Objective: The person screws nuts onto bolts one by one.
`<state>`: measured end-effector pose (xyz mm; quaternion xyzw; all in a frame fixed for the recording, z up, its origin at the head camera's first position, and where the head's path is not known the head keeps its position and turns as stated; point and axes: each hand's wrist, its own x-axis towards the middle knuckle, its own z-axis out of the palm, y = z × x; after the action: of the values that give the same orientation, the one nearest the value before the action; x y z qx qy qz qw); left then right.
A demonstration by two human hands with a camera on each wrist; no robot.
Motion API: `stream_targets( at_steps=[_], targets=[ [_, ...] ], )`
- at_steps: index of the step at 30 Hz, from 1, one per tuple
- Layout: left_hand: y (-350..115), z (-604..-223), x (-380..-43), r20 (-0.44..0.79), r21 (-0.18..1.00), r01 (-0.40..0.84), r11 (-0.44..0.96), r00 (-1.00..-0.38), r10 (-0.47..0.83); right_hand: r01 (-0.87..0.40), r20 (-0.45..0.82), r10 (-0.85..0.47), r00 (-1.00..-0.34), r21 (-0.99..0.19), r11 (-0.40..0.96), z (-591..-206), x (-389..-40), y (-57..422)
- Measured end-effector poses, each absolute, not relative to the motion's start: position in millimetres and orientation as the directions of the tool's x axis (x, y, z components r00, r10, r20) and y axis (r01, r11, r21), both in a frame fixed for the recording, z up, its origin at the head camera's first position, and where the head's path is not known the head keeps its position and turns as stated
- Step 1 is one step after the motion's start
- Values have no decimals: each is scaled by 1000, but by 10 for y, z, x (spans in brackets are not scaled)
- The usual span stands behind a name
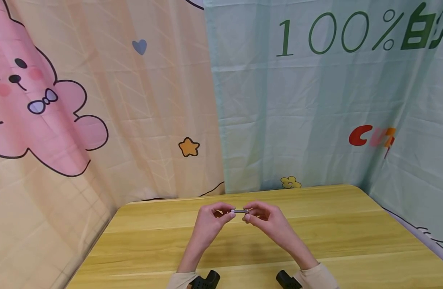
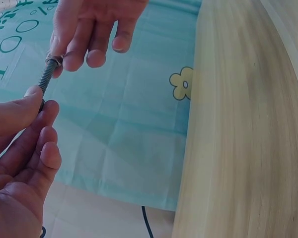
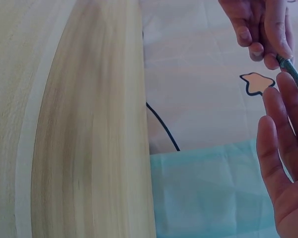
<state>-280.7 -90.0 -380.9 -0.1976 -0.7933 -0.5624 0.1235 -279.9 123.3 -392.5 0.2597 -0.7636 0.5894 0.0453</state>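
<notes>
A grey threaded bolt is held level between both hands, above the wooden table. My left hand pinches its left end between thumb and index finger. At the other end my right hand grips with thumb and fingers around a small metal piece, which looks like a nut or washer. The thread of the bolt shows between the two hands in the left wrist view. Fingertips hide both ends, so the bolt's head cannot be made out. In the right wrist view the right hand's lower fingers are spread and nearly straight.
The light wooden table lies below the hands. Behind it hang a peach curtain and a pale green curtain. Black wrist devices sit at both sleeves.
</notes>
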Motion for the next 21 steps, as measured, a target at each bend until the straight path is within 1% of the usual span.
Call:
stream_targets(
  at_steps=[5,10,21],
  targets=[
    [-903,-3806,-2796,415,842,450,299,-893,173,-422,343,-354,-870,-889,176,-3924,-2797,1228],
    [-897,-3796,-2794,413,841,448,302,-894,177,-419,343,-322,-882,-884,207,-3929,-2811,1214],
    [-891,-3805,-2804,423,831,460,311,-888,183,-402,344,-257,-903,-888,224,-3929,-2796,1156]
  ],
)
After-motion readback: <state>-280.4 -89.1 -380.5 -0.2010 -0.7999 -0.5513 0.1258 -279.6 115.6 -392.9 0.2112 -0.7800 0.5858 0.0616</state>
